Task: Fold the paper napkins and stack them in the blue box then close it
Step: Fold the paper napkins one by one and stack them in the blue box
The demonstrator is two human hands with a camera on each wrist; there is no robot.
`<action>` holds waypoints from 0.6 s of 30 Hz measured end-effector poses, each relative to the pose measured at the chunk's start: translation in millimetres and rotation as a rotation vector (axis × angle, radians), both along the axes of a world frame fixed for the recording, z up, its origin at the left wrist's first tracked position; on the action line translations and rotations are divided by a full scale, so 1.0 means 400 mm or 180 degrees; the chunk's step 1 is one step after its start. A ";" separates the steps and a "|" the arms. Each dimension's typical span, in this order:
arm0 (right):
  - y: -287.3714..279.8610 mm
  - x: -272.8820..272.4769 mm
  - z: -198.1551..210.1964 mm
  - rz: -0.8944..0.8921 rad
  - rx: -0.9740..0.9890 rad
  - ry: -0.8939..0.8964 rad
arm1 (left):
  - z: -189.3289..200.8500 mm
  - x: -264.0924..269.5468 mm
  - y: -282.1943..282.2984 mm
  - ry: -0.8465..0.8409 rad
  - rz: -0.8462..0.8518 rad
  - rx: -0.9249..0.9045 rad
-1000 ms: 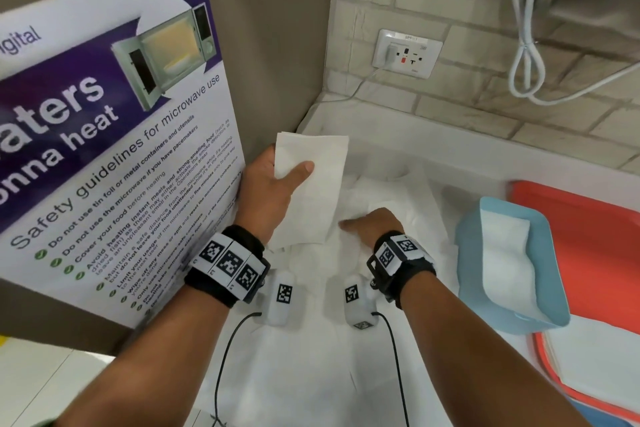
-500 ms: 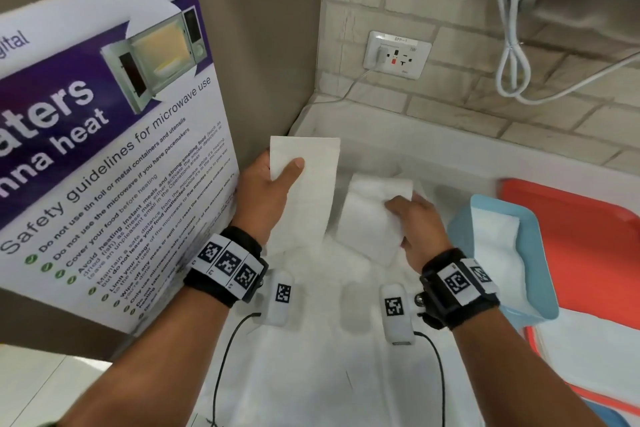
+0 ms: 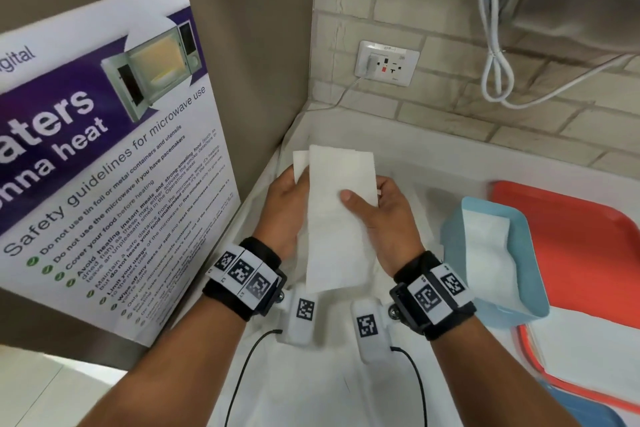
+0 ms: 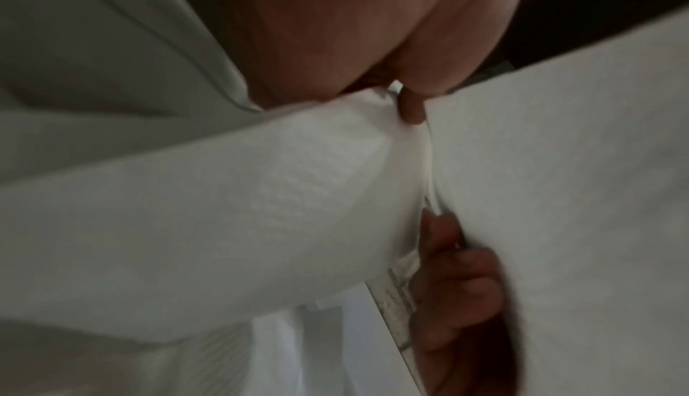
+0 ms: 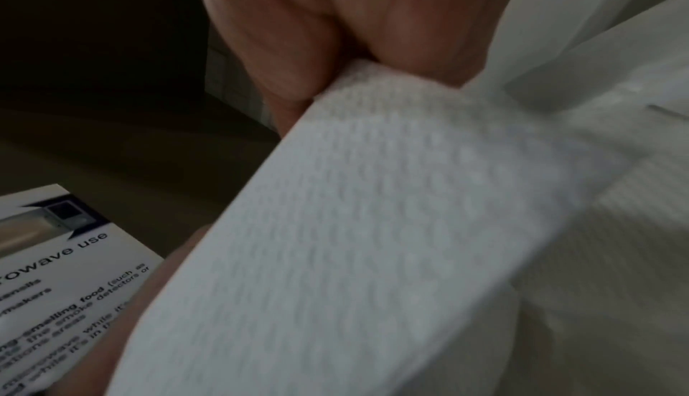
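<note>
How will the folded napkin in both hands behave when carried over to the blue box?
Probably floppy: the folded napkin sags below the right hand. Likely very light, since a thumb pinch holds it. Layers may slip; another edge shows by the left hand.

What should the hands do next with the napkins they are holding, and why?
Probably square the two folded napkins into one neat pile. The right hand has laid its napkin over the one in the left hand, whose corner sticks out. The blue box, open and already holding napkins, waits at the right.

Pale brick wall (image 3: 450,10), socket (image 3: 387,62), white counter (image 3: 450,163), poster (image 3: 104,149)
</note>
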State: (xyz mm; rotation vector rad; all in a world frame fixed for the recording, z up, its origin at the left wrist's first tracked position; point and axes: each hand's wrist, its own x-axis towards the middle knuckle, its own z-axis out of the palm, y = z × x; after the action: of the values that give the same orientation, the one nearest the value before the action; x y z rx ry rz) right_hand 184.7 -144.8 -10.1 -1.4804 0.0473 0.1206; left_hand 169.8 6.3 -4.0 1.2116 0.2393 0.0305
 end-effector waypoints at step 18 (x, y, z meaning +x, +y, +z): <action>0.022 0.013 -0.017 0.0014 -0.1145 -0.0283 | 0.005 0.003 0.005 0.0063 -0.0057 0.0315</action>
State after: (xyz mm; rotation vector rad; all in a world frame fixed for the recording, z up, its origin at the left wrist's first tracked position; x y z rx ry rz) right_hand 190.1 -136.1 -16.8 -1.8435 -0.0069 0.0507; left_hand 171.0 8.5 -2.0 1.3129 0.2466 0.0147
